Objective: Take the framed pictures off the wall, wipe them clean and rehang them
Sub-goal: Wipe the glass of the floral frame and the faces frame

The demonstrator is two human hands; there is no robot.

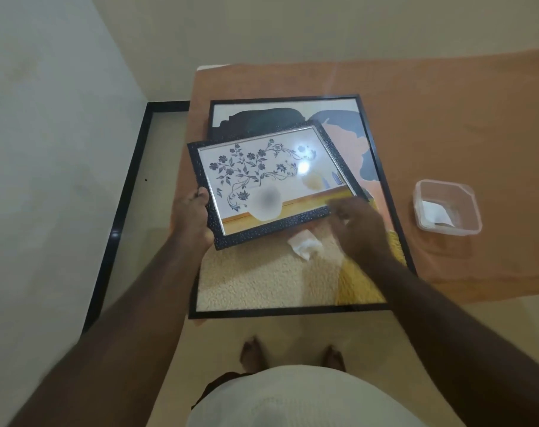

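Note:
A small picture (pixel 263 177) with a blue flower print and a speckled dark frame is lifted and tilted above the table. My left hand (pixel 192 216) grips its lower left corner. My right hand (pixel 359 228) is at its lower right corner, fingertips on the frame edge; motion blur hides the grip. Beneath it a large black-framed picture (pixel 280 278) lies flat on the table. A crumpled white wipe (pixel 304 243) lies loose on the large picture's glass, just left of my right hand.
The table carries an orange-brown cloth (pixel 447 124). On it, right of the large picture, stands a clear plastic tub (pixel 447 207) with white wipes inside. Pale walls rise to the left and behind. My bare feet (pixel 289 357) stand on the floor at the table's front edge.

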